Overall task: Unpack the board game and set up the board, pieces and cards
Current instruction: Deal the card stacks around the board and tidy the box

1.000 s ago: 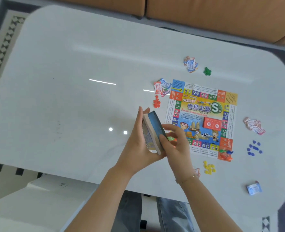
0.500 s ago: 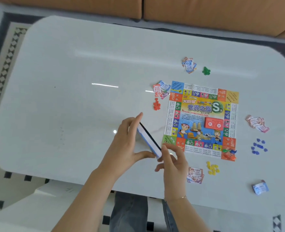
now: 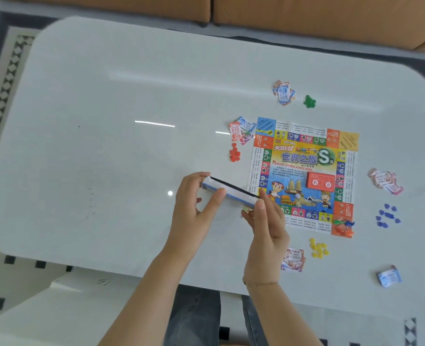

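Across the left half of the white counter [image 3: 94,158] I see broad bare surface running out to its rounded corners, while everything sits crowded on the right. My left hand [image 3: 194,211] and right hand [image 3: 266,221] both grip the game box [image 3: 231,192] above the counter, just left of the game board [image 3: 303,176]; the left pinches the upper-left end between thumb and fingers, the right closes on the lower-right end. I see the box edge-on, its long axis running diagonally from upper left down to lower right, the right end pointing at the board's near-left corner. The board lies flat and square, with a red card deck [image 3: 321,182] on its centre-right. Red tokens [image 3: 235,153] and a card pile [image 3: 241,131] lie off its far-left corner, green tokens [image 3: 309,101] beyond its far edge, blue tokens [image 3: 387,217] well to the right, and yellow tokens [image 3: 318,248] near the front edge. Little free room remains between the board and the right rim.
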Motion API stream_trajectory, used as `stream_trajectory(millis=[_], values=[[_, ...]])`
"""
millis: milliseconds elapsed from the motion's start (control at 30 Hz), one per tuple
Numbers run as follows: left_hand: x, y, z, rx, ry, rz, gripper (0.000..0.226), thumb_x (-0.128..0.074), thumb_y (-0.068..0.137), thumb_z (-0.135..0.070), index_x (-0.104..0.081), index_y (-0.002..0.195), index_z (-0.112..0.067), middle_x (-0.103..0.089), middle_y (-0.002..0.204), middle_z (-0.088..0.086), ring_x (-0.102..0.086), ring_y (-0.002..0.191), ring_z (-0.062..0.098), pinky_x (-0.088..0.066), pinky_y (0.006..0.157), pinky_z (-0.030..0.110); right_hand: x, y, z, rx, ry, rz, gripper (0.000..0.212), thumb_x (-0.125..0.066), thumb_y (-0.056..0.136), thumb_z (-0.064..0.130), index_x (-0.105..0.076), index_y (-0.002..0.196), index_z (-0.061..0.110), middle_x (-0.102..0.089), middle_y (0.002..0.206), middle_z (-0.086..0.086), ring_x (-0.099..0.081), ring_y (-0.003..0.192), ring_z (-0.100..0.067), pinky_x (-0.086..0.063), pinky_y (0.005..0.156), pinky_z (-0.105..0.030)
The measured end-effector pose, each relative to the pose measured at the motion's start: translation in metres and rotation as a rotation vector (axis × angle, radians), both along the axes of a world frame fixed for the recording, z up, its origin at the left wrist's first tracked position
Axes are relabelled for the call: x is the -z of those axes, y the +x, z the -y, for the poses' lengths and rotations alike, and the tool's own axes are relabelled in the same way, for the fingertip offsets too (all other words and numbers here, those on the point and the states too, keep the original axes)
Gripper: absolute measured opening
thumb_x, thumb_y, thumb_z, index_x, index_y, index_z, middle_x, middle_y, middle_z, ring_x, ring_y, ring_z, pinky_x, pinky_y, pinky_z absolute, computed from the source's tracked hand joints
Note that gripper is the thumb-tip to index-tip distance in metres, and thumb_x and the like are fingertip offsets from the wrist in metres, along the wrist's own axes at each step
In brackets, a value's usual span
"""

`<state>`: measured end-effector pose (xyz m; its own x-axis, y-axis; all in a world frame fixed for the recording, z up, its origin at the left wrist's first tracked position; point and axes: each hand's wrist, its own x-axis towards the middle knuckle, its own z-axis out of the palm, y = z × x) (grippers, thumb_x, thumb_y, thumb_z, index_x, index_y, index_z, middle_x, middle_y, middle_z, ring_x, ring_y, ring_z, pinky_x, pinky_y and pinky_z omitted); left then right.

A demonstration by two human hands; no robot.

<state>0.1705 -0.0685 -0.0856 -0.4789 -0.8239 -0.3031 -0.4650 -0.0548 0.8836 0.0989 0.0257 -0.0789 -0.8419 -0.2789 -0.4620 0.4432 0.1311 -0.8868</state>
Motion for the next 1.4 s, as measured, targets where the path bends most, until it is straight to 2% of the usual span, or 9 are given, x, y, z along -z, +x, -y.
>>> stream_trajectory(millis=[133, 267, 467, 700, 867, 1000, 1100, 1267, 1400], values=[[-0.003, -0.001, 0.001, -0.069, 0.063, -0.037, 0.032, -0.045, 0.092, -0.045, -0.055, 0.113, -0.023, -0.055, 0.114, -0.014, -0.052, 0.109, -0.001, -0.042, 0.083, 0.007, 0.003, -0.007, 0.005, 0.033, 0.025, 0.015, 0.018, -0.063, 0.086, 0.031, -0.072, 0.101, 0.029, -0.062, 0.117, -0.008, -0.064, 0.100, -0.024, -0.056, 0.074, -0.025], [-0.004, -0.003, 0.000, -0.161, 0.194, -0.122, 0.019, -0.052, 0.094, -0.030, -0.044, 0.111, -0.029, -0.056, 0.119, -0.007, -0.052, 0.105, -0.008, -0.044, 0.078, 0.006, 0.007, -0.010, 0.010, 0.050, 0.024, 0.037, 0.013, -0.063, 0.090, 0.023, -0.072, 0.095, 0.029, -0.062, 0.117, -0.011, -0.064, 0.100, -0.027, -0.056, 0.072, -0.024], [-0.003, -0.002, 0.001, 0.132, -0.133, -0.020, 0.029, -0.046, 0.094, -0.035, -0.054, 0.120, -0.024, -0.048, 0.129, -0.005, -0.046, 0.124, 0.006, -0.046, 0.092, 0.010, 0.005, -0.018, 0.015, 0.094, 0.011, 0.077, 0.013, -0.061, 0.091, 0.018, -0.071, 0.098, 0.023, -0.065, 0.114, -0.009, -0.067, 0.095, -0.019, -0.057, 0.073, -0.024], [0.003, -0.002, 0.004, 0.079, -0.224, 0.016, 0.024, -0.051, 0.092, -0.032, -0.060, 0.110, -0.019, -0.056, 0.113, -0.009, -0.053, 0.109, 0.002, -0.048, 0.085, 0.010, 0.010, -0.022, 0.019, 0.062, 0.085, 0.043, 0.012, -0.063, 0.090, 0.023, -0.070, 0.098, 0.018, -0.065, 0.111, -0.013, -0.067, 0.092, -0.025, -0.056, 0.067, -0.021], [0.000, -0.006, 0.004, -0.036, -0.110, -0.043, 0.013, -0.058, 0.092, -0.023, -0.062, 0.105, -0.023, -0.059, 0.109, -0.013, -0.055, 0.108, 0.004, -0.052, 0.084, 0.019, 0.012, -0.026, 0.023, 0.034, 0.113, 0.006, 0.016, -0.064, 0.089, 0.027, -0.069, 0.098, 0.015, -0.065, 0.109, -0.015, -0.065, 0.089, -0.029, -0.054, 0.061, -0.019], [-0.002, -0.006, 0.001, -0.043, -0.079, -0.026, 0.012, -0.056, 0.093, -0.030, -0.059, 0.103, -0.026, -0.057, 0.107, -0.012, -0.055, 0.108, 0.010, -0.052, 0.089, 0.031, 0.013, -0.028, 0.024, 0.012, 0.134, -0.008, 0.018, -0.064, 0.089, 0.029, -0.069, 0.097, 0.013, -0.066, 0.105, -0.015, -0.065, 0.082, -0.029, -0.054, 0.058, -0.019], [-0.003, -0.009, 0.004, -0.034, -0.075, 0.013, 0.012, -0.058, 0.092, -0.031, -0.056, 0.104, -0.025, -0.057, 0.105, -0.013, -0.054, 0.107, 0.009, -0.052, 0.088, 0.030, 0.013, -0.032, 0.026, 0.006, 0.141, -0.012, 0.018, -0.065, 0.089, 0.025, -0.067, 0.099, 0.011, -0.067, 0.099, -0.014, -0.061, 0.072, -0.023, -0.051, 0.053, -0.019], [-0.008, -0.014, 0.012, -0.160, 0.200, -0.044, 0.019, -0.066, 0.088, -0.023, -0.055, 0.103, -0.020, -0.060, 0.102, -0.017, -0.054, 0.104, -0.003, -0.047, 0.078, 0.012, 0.015, -0.033, 0.029, -0.008, 0.166, -0.035, 0.015, -0.065, 0.089, 0.028, -0.068, 0.094, 0.014, -0.062, 0.099, -0.022, -0.057, 0.065, -0.019, -0.050, 0.051, -0.018], [-0.008, -0.011, 0.025, -0.194, 0.470, -0.080, 0.006, -0.070, 0.084, -0.022, -0.067, 0.089, -0.024, -0.067, 0.095, -0.008, -0.061, 0.099, 0.007, -0.048, 0.094, 0.034, 0.016, -0.034, 0.028, -0.038, 0.185, -0.036, 0.016, -0.063, 0.089, 0.031, -0.067, 0.090, 0.016, -0.062, 0.101, -0.023, -0.060, 0.063, -0.022, -0.048, 0.051, -0.016]])
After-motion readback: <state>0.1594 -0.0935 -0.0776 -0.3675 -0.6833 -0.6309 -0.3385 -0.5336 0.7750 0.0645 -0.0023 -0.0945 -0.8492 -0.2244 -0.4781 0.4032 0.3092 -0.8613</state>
